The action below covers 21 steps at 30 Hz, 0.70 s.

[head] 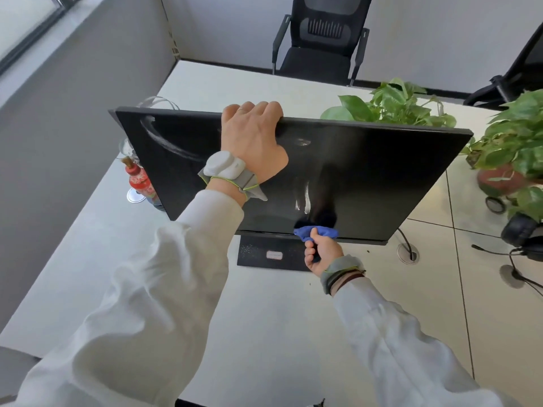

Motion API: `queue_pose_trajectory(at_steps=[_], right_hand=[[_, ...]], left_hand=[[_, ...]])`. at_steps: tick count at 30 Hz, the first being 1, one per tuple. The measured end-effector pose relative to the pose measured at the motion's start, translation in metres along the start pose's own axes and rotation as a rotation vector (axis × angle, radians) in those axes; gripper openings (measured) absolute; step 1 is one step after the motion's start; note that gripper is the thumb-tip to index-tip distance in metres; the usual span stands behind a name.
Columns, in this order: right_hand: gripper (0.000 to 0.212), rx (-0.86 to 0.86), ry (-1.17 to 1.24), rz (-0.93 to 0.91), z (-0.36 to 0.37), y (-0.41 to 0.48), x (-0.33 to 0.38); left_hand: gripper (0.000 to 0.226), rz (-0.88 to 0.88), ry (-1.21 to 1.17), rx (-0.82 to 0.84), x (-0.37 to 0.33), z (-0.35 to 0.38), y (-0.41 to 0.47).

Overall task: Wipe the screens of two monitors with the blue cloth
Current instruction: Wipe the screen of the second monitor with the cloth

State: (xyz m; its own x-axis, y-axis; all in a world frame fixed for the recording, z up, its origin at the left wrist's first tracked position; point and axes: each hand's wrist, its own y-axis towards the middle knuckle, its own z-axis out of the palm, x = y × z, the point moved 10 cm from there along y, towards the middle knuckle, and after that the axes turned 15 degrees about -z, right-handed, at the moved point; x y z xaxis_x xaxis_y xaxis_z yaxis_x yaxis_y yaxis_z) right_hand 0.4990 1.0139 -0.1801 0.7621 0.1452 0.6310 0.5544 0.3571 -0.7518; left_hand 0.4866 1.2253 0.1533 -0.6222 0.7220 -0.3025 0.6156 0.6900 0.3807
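Monitor: a black monitor [367, 177] stands on the white desk [264, 318] with its dark screen tilted back, and pale smears show on the glass near the middle.
Left hand: the left hand [252, 139] sits on the top edge, left of centre, with its fingers curled over to the back and the thumb lying on the screen side, so it grips the monitor.
Blue cloth: the blue cloth [316, 232] is bunched up and touches the bottom edge of the screen, a little right of centre.
Right hand: the right hand [321, 255] is just below the cloth, fingers curled tight round its lower part. The wad sticks out above the fingers, between them and the glass.
Stand: the flat black base [264, 257] rests on the desk, just left of the right hand.
Around: a red bottle [141, 183] stands behind the monitor's left side, and leafy plants [390, 104] behind its right.
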Motion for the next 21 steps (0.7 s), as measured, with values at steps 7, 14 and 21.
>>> queue_pose_trajectory(at_steps=[7, 14, 21], right_hand=[[0.045, 0.008, -0.153, 0.028, 0.022, -0.008, -0.01], [0.038, -0.015, -0.207, -0.203, 0.029, -0.025, 0.052], [0.046, -0.016, -0.292, -0.053, 0.018, -0.018, 0.03]], left_hand=[[0.036, -0.006, -0.016, 0.025, 0.005, -0.001, -0.001], [0.036, -0.014, -0.02, 0.021, 0.005, -0.002, -0.002], [0.038, -0.014, -0.024, 0.024, 0.0, -0.004, -0.002]])
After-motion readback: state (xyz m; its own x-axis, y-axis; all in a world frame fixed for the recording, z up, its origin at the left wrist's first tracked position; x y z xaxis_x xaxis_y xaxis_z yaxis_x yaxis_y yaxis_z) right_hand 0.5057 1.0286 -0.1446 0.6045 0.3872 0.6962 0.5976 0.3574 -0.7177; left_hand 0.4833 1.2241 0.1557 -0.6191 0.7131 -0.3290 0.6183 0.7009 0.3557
